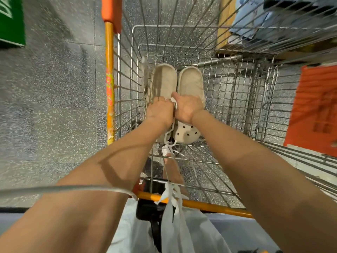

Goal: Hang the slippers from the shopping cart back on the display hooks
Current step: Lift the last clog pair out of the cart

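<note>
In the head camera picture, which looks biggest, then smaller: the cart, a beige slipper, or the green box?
1. Cart, by far the biggest.
2. Green box and slipper: unsure, because the box is cut off and not equally near.

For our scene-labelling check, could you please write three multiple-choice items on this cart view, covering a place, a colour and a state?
1. Where are the slippers?
A. On the floor
B. Inside the shopping cart
C. On a hook

2. What colour are they?
A. Beige
B. Black
C. Red

3. What are the hands doing?
A. Resting on the handle
B. Hanging empty
C. Both on the slippers

Answers:
1 B, wire walls surround the pair.
2 A, both look pale tan.
3 C, the left hand and right hand close over the pair's middle.
</note>
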Motion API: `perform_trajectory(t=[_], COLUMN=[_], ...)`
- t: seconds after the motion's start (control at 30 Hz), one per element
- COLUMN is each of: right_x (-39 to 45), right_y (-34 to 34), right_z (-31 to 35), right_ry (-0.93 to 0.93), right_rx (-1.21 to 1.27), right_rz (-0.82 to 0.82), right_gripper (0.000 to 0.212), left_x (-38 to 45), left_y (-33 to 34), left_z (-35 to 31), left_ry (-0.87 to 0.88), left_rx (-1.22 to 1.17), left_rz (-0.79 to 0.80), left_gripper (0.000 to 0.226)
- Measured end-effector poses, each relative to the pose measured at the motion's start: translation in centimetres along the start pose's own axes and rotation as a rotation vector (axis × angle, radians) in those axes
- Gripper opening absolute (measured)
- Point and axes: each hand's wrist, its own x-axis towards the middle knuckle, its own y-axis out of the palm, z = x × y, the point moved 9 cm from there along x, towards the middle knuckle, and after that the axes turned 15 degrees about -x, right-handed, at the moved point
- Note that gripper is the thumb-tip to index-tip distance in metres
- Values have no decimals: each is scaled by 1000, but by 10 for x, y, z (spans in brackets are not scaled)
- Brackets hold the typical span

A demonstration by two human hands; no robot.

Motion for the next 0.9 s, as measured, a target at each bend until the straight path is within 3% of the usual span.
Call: perform_trajectory(t=[0.17,0.37,0.63,0.73,0.9], right_x=[-11,-42,-115,-146,-189], right_y=[-34,-66,-170,-217,-293], right_z=[-12,-35,-92,-116,-131], right_ry=[13,71,189,236,186], right_rx=[78,191,330,453,653], right_rz=[-103,-111,-201,-258,-298], right_gripper=[35,27,14,29,34], left_x=[-13,-38,-89,-112,-163], left_y=[-17,-51,-149,-198,-276], left_z=[-10,-46,-135,-172,-216], left_ry=[21,129,305,366,434], left_rx=[31,77,160,178,157], left_rz=[-3,59,5,-60,-183], left_gripper=[41,33,27,27,30])
